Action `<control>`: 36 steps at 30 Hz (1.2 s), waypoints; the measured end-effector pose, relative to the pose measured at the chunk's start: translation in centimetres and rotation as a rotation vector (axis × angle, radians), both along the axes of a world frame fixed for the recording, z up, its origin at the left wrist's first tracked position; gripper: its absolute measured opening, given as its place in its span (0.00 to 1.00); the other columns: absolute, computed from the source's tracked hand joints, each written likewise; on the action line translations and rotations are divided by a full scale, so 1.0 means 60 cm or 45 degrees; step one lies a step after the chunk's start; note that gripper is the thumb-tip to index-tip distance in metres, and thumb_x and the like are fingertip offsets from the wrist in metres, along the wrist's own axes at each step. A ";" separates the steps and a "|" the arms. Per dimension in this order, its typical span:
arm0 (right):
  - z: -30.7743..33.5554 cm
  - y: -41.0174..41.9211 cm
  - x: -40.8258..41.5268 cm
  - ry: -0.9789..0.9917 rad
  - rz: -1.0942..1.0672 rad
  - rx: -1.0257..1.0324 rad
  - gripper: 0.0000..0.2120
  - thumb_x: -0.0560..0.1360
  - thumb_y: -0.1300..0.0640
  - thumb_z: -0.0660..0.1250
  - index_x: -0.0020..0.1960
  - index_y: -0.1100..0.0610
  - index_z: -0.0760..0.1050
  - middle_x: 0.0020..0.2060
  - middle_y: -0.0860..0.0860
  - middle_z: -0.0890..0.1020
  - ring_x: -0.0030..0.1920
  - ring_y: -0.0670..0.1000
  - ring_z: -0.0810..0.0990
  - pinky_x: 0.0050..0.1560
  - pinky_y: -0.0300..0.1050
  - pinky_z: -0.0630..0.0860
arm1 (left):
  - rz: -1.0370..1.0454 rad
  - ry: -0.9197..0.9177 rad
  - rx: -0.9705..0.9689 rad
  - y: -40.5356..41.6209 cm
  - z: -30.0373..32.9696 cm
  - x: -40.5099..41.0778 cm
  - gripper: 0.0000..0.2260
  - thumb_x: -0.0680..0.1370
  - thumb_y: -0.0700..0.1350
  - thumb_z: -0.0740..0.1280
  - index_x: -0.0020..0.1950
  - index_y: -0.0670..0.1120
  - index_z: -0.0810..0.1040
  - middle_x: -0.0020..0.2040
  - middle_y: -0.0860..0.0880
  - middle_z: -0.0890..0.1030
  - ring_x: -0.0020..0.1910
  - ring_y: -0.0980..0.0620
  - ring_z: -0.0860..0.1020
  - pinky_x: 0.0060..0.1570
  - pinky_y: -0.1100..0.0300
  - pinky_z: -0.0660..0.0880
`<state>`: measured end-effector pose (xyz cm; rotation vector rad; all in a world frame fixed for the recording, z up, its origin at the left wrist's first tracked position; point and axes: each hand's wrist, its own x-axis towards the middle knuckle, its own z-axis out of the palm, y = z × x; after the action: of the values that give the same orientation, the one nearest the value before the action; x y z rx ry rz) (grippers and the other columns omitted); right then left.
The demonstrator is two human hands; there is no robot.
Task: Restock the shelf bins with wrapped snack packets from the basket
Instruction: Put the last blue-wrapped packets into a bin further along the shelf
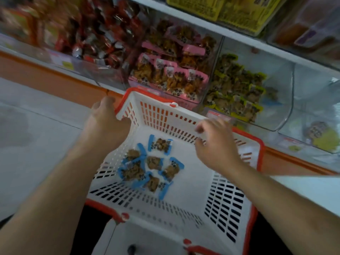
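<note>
Left hand [105, 116] has the white basket [195, 181] by its far-left corner, fingers curled over the orange rim. Right hand [214, 144] hangs over the far side of the basket, fingers loosely bent and holding nothing as far as I can make out, though it's a bit motion-blurred. The blue-edged snack packets [149, 168] sit in a loose cluster on the basket floor, left of centre, well apart from the right hand. Just behind the basket are the clear shelf bins: red wrappers [103, 39] on the left, pink-edged packets [171, 70] in the middle, yellow-edged packets [237, 87] on the right.
</note>
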<state>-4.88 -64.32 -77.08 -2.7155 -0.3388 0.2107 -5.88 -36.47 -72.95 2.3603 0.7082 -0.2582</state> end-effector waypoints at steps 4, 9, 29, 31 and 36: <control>-0.055 0.074 -0.065 0.078 0.409 -0.228 0.21 0.73 0.67 0.67 0.65 0.60 0.78 0.59 0.55 0.80 0.60 0.58 0.74 0.64 0.57 0.77 | -0.036 0.189 -0.013 0.019 -0.012 -0.040 0.23 0.78 0.43 0.65 0.73 0.48 0.67 0.58 0.46 0.74 0.50 0.44 0.74 0.52 0.46 0.77; -0.158 0.129 -0.093 0.693 -0.066 -0.423 0.31 0.82 0.46 0.67 0.79 0.55 0.60 0.72 0.57 0.68 0.70 0.60 0.70 0.68 0.57 0.74 | -0.135 0.209 0.100 0.029 -0.026 -0.061 0.18 0.79 0.37 0.61 0.66 0.51 0.65 0.44 0.49 0.75 0.39 0.49 0.76 0.41 0.48 0.77; 0.034 0.024 -0.055 0.929 -0.272 0.603 0.19 0.68 0.50 0.86 0.54 0.48 0.81 0.43 0.44 0.85 0.42 0.45 0.84 0.38 0.42 0.78 | -0.404 -0.046 -0.405 -0.086 0.001 -0.082 0.06 0.80 0.53 0.71 0.56 0.56 0.81 0.53 0.59 0.83 0.51 0.60 0.82 0.53 0.54 0.83; 0.098 -0.001 -0.070 0.842 -0.252 0.739 0.19 0.68 0.54 0.86 0.54 0.49 0.81 0.38 0.42 0.85 0.36 0.40 0.82 0.36 0.38 0.76 | -0.442 -0.069 -0.600 -0.124 0.024 -0.102 0.04 0.79 0.49 0.74 0.52 0.55 0.83 0.47 0.56 0.85 0.48 0.59 0.84 0.48 0.60 0.83; 0.178 -0.069 -0.124 0.671 -0.362 1.106 0.33 0.66 0.60 0.86 0.68 0.54 0.79 0.49 0.49 0.89 0.49 0.49 0.88 0.43 0.45 0.82 | -0.304 -0.278 -0.985 -0.189 0.119 -0.147 0.06 0.78 0.33 0.73 0.49 0.43 0.84 0.45 0.44 0.85 0.44 0.50 0.85 0.37 0.65 0.79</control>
<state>-12.31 -68.47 -66.41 -1.7384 0.1049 0.5354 -14.69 -47.82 -65.82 1.6833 0.1603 -0.3035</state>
